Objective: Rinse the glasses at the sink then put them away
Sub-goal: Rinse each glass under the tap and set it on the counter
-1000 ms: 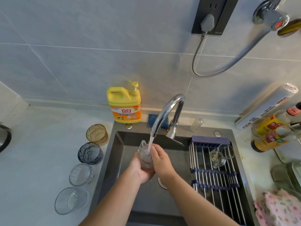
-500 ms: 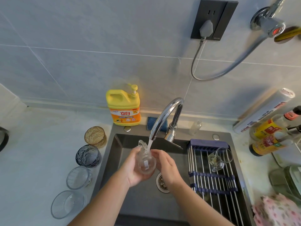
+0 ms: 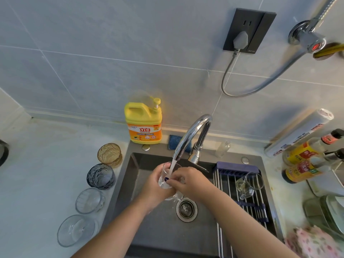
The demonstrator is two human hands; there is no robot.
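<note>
Forearms reach in from the near edge over the dark, matte sink point(image 3: 149, 229), whose round steel drain point(image 3: 186, 209) now shows clear of the hands, where a second ago they hid most of it. The left hand point(image 3: 155, 189) is curled around a clear glass point(image 3: 166, 180), gripping its wall from the left side; the right hand point(image 3: 191, 183) is closed over the rim, fingers point(image 3: 172, 181) tucked inside it. A white stream of water point(image 3: 172, 166) falls straight into the glass, which now stands more upright than half a second ago, when it was tipped. On the worktop along the sink's left edge four tumblers stand in a row, near to far: a clear smooth one point(image 3: 77, 230), a second clear one point(image 3: 90, 200), a smoky blue one with a crinkled texture point(image 3: 100, 176) and an amber ribbed one point(image 3: 109, 155). Over the sink's right half lies a roll-up rack of steel rods point(image 3: 240, 211), with a clear handled cup point(image 3: 249, 185) on it. Behind, the curved chrome faucet point(image 3: 191, 135) arches up from the back rim, beside a yellow plastic detergent jug point(image 3: 143, 122) with a pump, against the grey tiled wall point(image 3: 93, 62).
</note>
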